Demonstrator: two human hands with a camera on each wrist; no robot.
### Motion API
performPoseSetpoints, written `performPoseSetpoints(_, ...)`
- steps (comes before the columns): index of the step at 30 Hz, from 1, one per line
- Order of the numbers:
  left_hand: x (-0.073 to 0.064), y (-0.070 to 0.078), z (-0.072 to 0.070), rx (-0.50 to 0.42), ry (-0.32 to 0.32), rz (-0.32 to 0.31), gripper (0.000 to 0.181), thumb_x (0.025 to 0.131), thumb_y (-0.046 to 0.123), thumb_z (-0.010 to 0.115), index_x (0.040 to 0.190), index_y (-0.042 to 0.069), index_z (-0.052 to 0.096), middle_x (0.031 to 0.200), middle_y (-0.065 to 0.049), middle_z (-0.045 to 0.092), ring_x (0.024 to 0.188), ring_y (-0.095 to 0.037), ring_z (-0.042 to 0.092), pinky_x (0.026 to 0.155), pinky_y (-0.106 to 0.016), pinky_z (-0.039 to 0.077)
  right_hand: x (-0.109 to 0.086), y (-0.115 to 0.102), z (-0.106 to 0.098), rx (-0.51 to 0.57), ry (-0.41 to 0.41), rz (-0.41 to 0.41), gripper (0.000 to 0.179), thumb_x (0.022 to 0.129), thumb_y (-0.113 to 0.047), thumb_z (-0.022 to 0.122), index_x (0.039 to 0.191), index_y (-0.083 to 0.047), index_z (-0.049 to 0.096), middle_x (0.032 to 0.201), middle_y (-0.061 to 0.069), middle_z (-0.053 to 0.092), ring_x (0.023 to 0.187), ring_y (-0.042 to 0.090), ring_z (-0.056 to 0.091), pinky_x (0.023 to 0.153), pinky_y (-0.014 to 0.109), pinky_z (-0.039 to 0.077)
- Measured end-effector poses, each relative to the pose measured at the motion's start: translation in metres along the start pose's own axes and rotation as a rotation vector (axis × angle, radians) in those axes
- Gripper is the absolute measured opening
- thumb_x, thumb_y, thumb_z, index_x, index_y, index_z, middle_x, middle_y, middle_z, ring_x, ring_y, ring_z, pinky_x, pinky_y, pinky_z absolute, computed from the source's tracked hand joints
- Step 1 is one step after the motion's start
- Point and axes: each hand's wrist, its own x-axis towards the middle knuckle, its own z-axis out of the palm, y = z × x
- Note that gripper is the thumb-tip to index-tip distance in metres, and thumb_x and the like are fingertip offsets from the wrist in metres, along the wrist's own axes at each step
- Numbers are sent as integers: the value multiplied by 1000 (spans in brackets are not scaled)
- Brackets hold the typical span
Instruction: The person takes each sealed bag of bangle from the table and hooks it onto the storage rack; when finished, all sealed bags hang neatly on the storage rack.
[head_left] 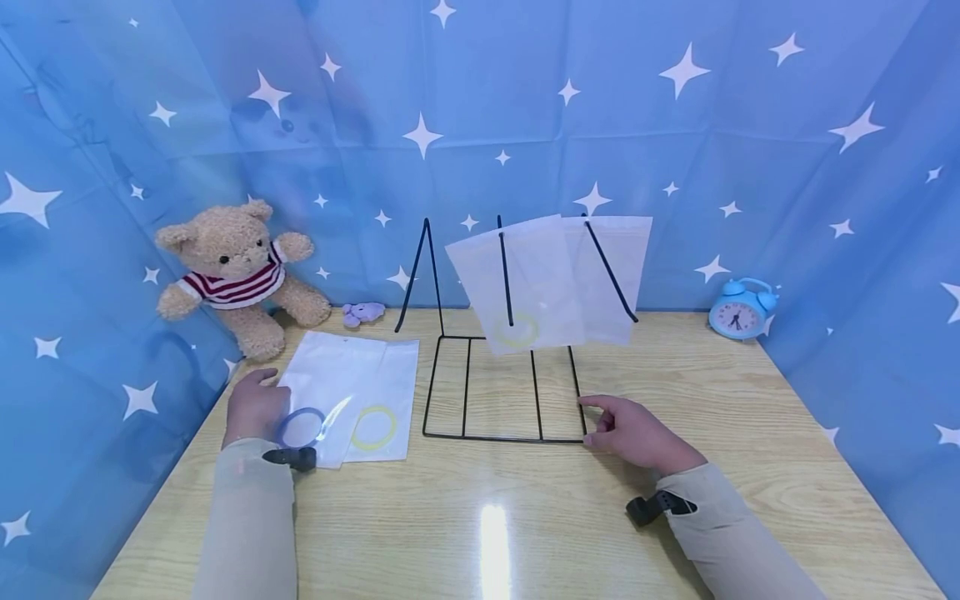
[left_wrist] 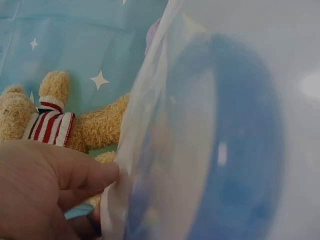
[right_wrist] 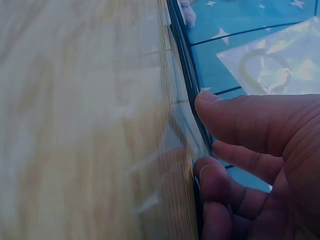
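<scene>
My left hand [head_left: 255, 404] pinches the left edge of a translucent plastic bag [left_wrist: 150, 115] with a blue ring [head_left: 302, 427] showing in it. Overlapping that bag on its right is a second bag with a yellow ring [head_left: 374, 427]. A black wire rack [head_left: 487, 437] stands mid-table, three prongs rising at its back. The thumb and fingers of my right hand [head_left: 630, 429] grip its base at the near right corner; the right wrist view shows them around the wire [right_wrist: 187, 75]. Two more bags hang on the rack's middle prong [head_left: 505, 275] and right prong [head_left: 609, 271].
A teddy bear [head_left: 232, 275] in a striped top leans at the back left, beyond my left hand. Near it lies a small purple toy [head_left: 363, 313]. A blue alarm clock [head_left: 741, 310] stands at the back right, before a starry blue curtain [head_left: 480, 75].
</scene>
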Motion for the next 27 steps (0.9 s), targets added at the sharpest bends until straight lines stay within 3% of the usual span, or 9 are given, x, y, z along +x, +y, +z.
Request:
performPoseSetpoints(5, 3, -3, -4, 32, -118, 80, 71, 101, 9, 40, 169, 17, 24, 166, -32, 30, 149, -53, 33, 117, -71, 32, 0, -1, 0, -5, 0, -2, 68, 93, -18, 81, 155, -8, 52, 89, 5, 60, 77, 22, 54, 61, 32, 44)
performPoseSetpoints(9, 4, -5, -6, 5, -216, 114, 68, 103, 7, 36, 168, 24, 27, 174, -22, 19, 149, -48, 30, 106, -64, 42, -1, -1, 0, -2, -1, -1, 68, 93, -18, 81, 155, -8, 52, 89, 6, 59, 78, 22, 53, 62, 32, 44)
performPoseSetpoints(13, 2, -4, -6, -41, -271, 136, 62, 106, 8, 35, 165, 22, 36, 177, -13, 14, 156, -45, 22, 114, -65, 36, -1, 0, 0, 5, -5, 1, 69, 94, -19, 81, 155, -9, 52, 89, 6, 59, 77, 22, 53, 60, 32, 43)
performPoseSetpoints(16, 0, -2, -6, -36, -278, 138, 59, 107, 10, 34, 164, 22, 40, 177, -12, 16, 161, -45, 11, 123, -72, 19, -1, -1, 0, 12, -5, 2, 69, 94, -20, 81, 155, -9, 52, 89, 6, 59, 75, 22, 53, 58, 31, 43)
performPoseSetpoints(19, -1, -1, -5, -33, -277, 103, 58, 107, 11, 34, 163, 24, 43, 177, -12, 15, 161, -48, 8, 121, -77, 15, -1, -1, 0, 13, -6, -1, 69, 94, -19, 80, 156, -9, 51, 88, 6, 59, 75, 22, 52, 57, 31, 42)
performPoseSetpoints(22, -2, 0, -4, -30, -267, 79, 57, 108, 12, 34, 162, 25, 44, 177, -13, 15, 160, -49, 10, 119, -79, 17, -1, 0, 0, 7, -5, -5, 69, 94, -18, 80, 156, -8, 51, 88, 6, 59, 75, 22, 52, 57, 31, 42)
performPoseSetpoints(27, -1, 0, -2, -24, -245, 116, 56, 107, 11, 34, 161, 21, 47, 175, -15, 20, 160, -49, 13, 121, -77, 19, -1, -1, 0, -15, -1, 1, 68, 95, -18, 79, 156, -8, 51, 90, 5, 58, 77, 22, 52, 61, 32, 43)
